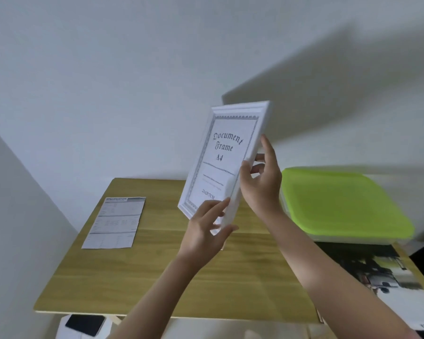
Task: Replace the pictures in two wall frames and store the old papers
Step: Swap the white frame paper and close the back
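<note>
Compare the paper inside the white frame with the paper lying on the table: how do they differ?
The paper in the white frame is held up in the air, tilted, by the left hand and right hand; the specification sheet lies flat on the wooden table. The framed paper has an ornate border and large lettering; the sheet has small tables and fold creases. Both are white printed pages.

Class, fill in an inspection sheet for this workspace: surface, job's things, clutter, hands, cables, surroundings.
Surface: wooden table, light grain.
Job's things: white frame held tilted above the table, sample sheet inside reading "Document Frame A4"; specification sheet flat at far left; large photo print at right edge.
Clutter: box with green lid at right.
Hands: left hand grips the frame's bottom corner; right hand grips its right edge.
Cables: nothing seen.
Surroundings: plain white wall.
</note>
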